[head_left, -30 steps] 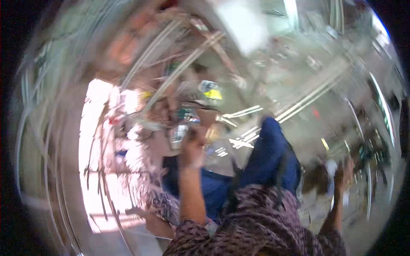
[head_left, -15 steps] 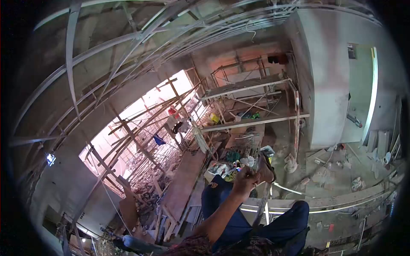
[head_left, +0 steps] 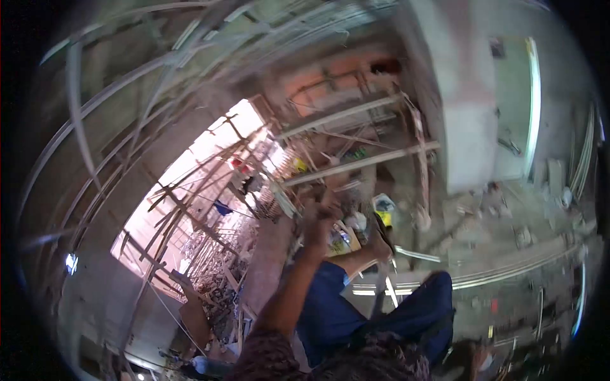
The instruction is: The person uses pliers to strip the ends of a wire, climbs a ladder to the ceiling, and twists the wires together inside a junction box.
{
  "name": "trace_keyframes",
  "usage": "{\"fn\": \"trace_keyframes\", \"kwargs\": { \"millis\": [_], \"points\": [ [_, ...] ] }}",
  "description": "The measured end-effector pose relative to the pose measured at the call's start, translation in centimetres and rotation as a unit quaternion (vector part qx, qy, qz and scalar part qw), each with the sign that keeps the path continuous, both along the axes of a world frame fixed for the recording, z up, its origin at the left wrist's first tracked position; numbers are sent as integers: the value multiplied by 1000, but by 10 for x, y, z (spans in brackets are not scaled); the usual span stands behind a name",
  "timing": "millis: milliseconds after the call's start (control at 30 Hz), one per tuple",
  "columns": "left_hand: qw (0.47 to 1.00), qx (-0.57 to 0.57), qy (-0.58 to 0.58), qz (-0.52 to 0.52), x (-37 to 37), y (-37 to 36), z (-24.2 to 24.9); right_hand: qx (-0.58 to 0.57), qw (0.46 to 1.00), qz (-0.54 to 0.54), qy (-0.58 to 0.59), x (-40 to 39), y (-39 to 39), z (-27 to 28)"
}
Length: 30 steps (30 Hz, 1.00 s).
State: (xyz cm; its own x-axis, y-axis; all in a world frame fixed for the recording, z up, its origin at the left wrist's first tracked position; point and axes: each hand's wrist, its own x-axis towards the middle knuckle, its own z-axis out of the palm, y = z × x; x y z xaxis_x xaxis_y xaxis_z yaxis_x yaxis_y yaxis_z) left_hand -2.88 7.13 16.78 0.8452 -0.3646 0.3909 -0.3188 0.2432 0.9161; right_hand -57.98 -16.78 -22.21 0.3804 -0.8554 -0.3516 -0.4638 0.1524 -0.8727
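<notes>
My left hand (head_left: pixel 321 219) is raised ahead of me at the end of a bare forearm, above my bent leg in blue trousers (head_left: pixel 324 286). Motion smears its fingers, so their pose and anything between them cannot be made out. To its right, below my trouser cuff, my foot (head_left: pixel 376 246) appears in dark footwear beside an upright wooden piece (head_left: pixel 381 286). A container with a yellow part (head_left: pixel 384 213) lies just beyond the foot. I cannot identify my right hand; a blurred brown shape shows near the lower right.
Wooden scaffolding (head_left: pixel 359 164) crosses ahead. On the left, poles stand before a bright opening (head_left: pixel 184 178) with rubble (head_left: pixel 222 279). A long board (head_left: pixel 267 251) slopes beside my left forearm. Pale strips (head_left: pixel 416 254) and debris lie to the right, near a wall (head_left: pixel 470 146).
My left hand has moved up and left, away from my foot, which now shows more fully with the ankle. The surroundings have shifted left and up in view, with more blur.
</notes>
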Motion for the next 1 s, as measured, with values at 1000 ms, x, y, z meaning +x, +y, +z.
{"fn": "trace_keyframes", "kwargs": {
  "millis": [1000],
  "points": [
    [978,-27,143,150,172,-51,106,281,882,90,-366,317,-93,236]
  ]
}}
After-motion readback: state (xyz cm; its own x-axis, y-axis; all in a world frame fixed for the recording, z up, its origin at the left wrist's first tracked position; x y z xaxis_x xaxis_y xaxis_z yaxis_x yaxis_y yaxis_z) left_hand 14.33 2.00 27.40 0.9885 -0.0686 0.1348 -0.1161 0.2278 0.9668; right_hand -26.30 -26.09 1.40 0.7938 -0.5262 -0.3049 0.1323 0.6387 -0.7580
